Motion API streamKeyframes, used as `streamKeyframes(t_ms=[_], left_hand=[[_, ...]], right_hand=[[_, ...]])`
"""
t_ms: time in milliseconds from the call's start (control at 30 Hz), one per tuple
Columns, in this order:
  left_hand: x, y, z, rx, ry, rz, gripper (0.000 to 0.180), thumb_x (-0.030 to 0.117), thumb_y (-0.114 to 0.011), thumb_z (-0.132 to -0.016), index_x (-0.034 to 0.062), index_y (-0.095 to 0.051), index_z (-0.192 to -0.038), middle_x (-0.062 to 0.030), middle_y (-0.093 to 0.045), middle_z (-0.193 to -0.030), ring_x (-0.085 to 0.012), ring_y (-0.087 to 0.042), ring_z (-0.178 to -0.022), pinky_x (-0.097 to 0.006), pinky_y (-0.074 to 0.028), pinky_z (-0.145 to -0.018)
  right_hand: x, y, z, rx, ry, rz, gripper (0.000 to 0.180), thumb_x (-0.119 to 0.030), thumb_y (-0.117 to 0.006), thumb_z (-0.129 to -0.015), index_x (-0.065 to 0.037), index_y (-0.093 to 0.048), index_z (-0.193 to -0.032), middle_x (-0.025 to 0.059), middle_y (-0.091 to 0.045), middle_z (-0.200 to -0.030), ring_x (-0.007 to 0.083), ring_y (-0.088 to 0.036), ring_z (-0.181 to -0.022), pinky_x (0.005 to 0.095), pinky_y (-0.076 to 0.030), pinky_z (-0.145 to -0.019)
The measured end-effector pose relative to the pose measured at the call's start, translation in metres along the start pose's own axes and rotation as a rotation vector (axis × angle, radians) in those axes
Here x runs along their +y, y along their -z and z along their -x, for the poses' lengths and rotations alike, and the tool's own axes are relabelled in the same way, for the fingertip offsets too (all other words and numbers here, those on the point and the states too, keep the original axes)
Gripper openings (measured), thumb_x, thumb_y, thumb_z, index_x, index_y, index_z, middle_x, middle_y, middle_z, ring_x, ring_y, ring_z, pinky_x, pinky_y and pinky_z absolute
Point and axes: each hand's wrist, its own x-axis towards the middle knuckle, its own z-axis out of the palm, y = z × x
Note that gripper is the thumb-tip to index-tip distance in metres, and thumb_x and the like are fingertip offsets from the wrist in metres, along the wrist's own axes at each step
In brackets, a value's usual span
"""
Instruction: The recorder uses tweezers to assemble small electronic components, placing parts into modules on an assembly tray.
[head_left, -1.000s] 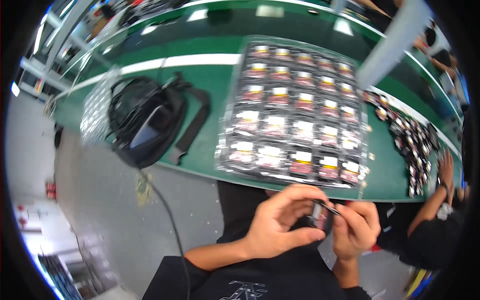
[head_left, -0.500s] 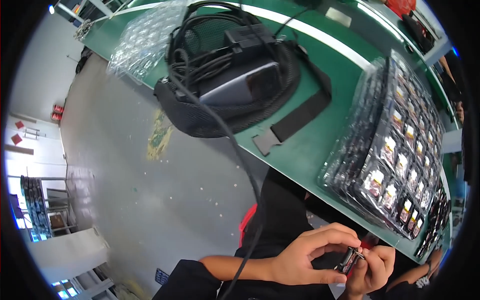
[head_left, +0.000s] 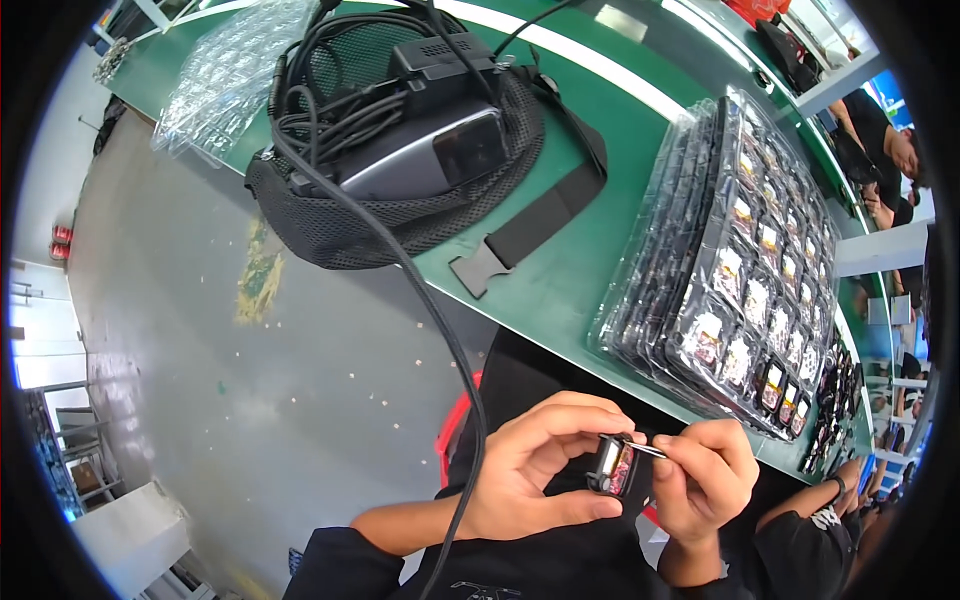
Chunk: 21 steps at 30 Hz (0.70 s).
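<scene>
Close to my body, my left hand point(head_left: 535, 470) grips a small black device housing point(head_left: 613, 466) between thumb and fingertips. Its side facing up shows a pale strip and some reddish parts inside. A thin metal tool point(head_left: 645, 449), its exact kind unclear, is pinched in my right hand point(head_left: 708, 478). The tool's tip reaches the upper right edge of the housing; whether it presses in, I cannot tell. To the right, on the green table point(head_left: 480, 305), leans a stack of clear plastic trays point(head_left: 630, 285), with similar small devices in the top one's pockets.
A black mesh waist bag point(head_left: 400, 235) holding a grey device point(head_left: 400, 160) and coiled cables lies at the table's edge. One cable point(head_left: 425, 295) runs down past my left forearm. Bubble wrap point(head_left: 235, 80) sits far left. Black parts point(head_left: 835, 400) and a co-worker's arm point(head_left: 815, 495) are at right.
The whole view has shifted, so bag and trays sit farther left. My right fingers have drawn back from the housing, baring the metal tool. The housing's inside shows more plainly.
</scene>
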Motion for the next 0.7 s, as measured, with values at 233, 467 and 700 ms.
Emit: streamKeyframes(t_ms=[233, 467, 700], left_hand=[[-0.005, -0.015, -0.005, 0.017, -0.015, -0.058, 0.065, -0.003, -0.086, -0.074, -0.0054, -0.053, -0.131, -0.0231, -0.054, -0.128, -0.0372, -0.062, -0.118, -0.050, -0.052, -0.103], [-0.017, -0.034, -0.007, -0.055, 0.014, -0.173, 0.066, -0.003, -0.086, -0.073, -0.0063, -0.055, -0.132, -0.0228, -0.054, -0.129, -0.0360, -0.063, -0.117, -0.048, -0.052, -0.103], [-0.027, -0.058, -0.006, -0.030, 0.134, -0.126, 0.064, 0.000, -0.084, -0.078, -0.0067, -0.054, -0.134, -0.0189, -0.052, -0.133, -0.0292, -0.058, -0.122, -0.043, -0.051, -0.104]], right_hand=[[0.006, 0.017, 0.005, 0.018, -0.013, -0.006, 0.019, -0.005, -0.081, -0.068, -0.007, -0.078, -0.087, 0.0029, -0.061, -0.073, 0.0125, -0.055, -0.054, 0.0254, -0.042, -0.047], [0.016, 0.043, 0.018, 0.027, -0.023, 0.024, 0.022, -0.003, -0.080, -0.066, -0.007, -0.077, -0.088, 0.0027, -0.061, -0.073, 0.0132, -0.056, -0.055, 0.0257, -0.042, -0.046], [0.026, 0.059, 0.039, 0.087, 0.000, 0.031, 0.025, 0.000, -0.079, -0.065, -0.005, -0.076, -0.089, 0.0035, -0.062, -0.075, 0.0144, -0.057, -0.054, 0.0265, -0.043, -0.047]])
